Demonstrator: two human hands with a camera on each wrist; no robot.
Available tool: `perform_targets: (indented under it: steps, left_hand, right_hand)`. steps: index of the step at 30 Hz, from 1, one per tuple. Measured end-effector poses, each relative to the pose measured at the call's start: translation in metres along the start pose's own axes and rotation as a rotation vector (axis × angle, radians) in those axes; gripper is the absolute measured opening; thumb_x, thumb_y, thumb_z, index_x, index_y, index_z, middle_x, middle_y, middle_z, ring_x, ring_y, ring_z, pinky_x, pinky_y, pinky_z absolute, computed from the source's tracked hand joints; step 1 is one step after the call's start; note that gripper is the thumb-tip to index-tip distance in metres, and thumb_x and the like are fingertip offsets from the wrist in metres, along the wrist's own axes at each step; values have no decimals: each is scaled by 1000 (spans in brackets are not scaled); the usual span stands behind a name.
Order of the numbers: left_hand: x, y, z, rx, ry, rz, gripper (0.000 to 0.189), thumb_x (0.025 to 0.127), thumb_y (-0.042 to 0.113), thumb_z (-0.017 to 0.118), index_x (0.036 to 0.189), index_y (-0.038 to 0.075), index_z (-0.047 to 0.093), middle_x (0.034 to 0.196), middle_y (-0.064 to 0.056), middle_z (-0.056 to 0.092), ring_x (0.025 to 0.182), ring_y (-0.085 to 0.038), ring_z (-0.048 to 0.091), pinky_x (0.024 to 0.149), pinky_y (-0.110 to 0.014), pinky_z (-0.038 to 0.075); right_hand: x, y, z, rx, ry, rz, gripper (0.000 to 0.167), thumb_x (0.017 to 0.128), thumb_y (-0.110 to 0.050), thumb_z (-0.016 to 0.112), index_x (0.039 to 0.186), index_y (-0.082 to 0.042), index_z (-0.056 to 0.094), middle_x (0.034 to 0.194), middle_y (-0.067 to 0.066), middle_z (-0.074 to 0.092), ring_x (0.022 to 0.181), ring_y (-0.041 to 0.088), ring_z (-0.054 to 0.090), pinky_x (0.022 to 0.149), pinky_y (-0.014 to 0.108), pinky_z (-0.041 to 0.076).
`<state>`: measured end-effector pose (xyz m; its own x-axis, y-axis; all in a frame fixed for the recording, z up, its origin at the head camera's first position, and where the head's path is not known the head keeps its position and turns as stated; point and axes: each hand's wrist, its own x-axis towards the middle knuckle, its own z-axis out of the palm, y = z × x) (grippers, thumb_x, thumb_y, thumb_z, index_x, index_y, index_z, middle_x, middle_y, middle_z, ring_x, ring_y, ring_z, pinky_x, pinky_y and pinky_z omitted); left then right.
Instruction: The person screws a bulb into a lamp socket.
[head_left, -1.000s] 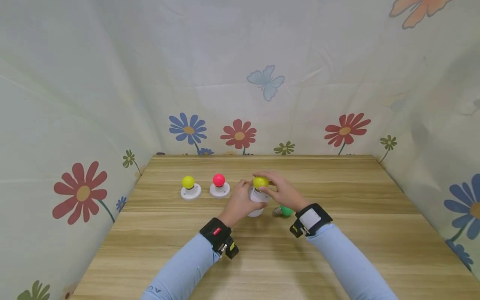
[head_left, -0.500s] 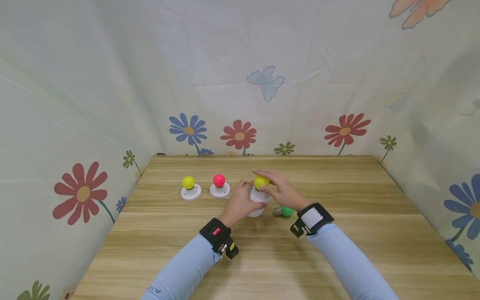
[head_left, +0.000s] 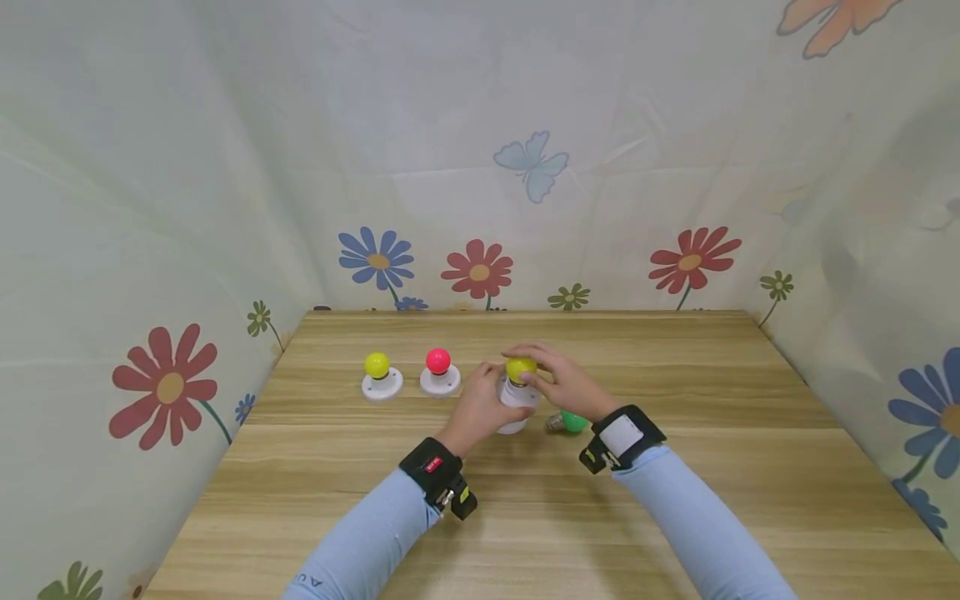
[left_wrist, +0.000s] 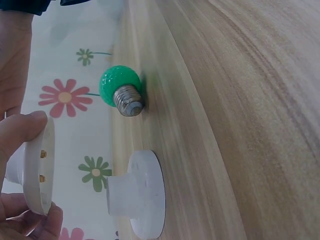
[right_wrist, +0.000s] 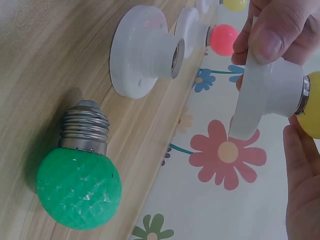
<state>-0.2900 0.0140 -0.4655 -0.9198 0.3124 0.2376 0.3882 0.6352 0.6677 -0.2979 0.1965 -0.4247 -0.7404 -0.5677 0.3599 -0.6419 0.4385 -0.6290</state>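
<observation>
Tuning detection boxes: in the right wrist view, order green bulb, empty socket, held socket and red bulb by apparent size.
1. Green bulb
2. Empty socket and held socket: too alike to rank, latter partly covered
3. Red bulb, seemingly farther off

Light blue sleeves point(head_left: 701, 521), dark lettering point(head_left: 309, 579) on the left. Black left wristband point(head_left: 418, 457) with red label point(head_left: 433, 464); black right wristband point(head_left: 649, 427) with whitish rectangular patch point(head_left: 622, 435). Each wristband carries a small black housing point(head_left: 468, 507), yellow mark point(head_left: 464, 493) and silvery fastener point(head_left: 446, 499).
</observation>
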Motion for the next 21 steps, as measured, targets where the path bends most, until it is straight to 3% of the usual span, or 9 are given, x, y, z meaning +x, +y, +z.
perform_targets:
  steps: [10, 15, 21]
  left_hand:
    - [0, -2, 1, 19, 25, 37, 74, 74, 40, 83, 132, 4, 54, 121, -11, 57, 106, -25, 59, 89, -40, 54]
    - [1, -2, 2, -5, 28, 43, 72, 74, 40, 82, 132, 7, 55, 120, -10, 57, 105, -23, 57, 89, -40, 54]
    - [0, 1, 0, -27, 9, 22, 70, 75, 41, 82, 132, 10, 56, 120, -8, 56, 106, -22, 56, 90, -40, 53]
  right_hand:
    - [1, -3, 2, -31, 56, -32, 39, 92, -15, 64, 131, -11, 58, 132, 9, 56, 125, 27, 51, 103, 47, 45]
    - [4, -7, 4, -70, 136, 72, 51, 86, -27, 73, 130, -9, 54, 126, 11, 57, 113, 28, 57, 95, 47, 51]
    - [8, -13, 5, -174, 229, 181, 49, 77, -33, 82, 110, -5, 59, 105, 9, 60, 87, 23, 61, 76, 38, 57]
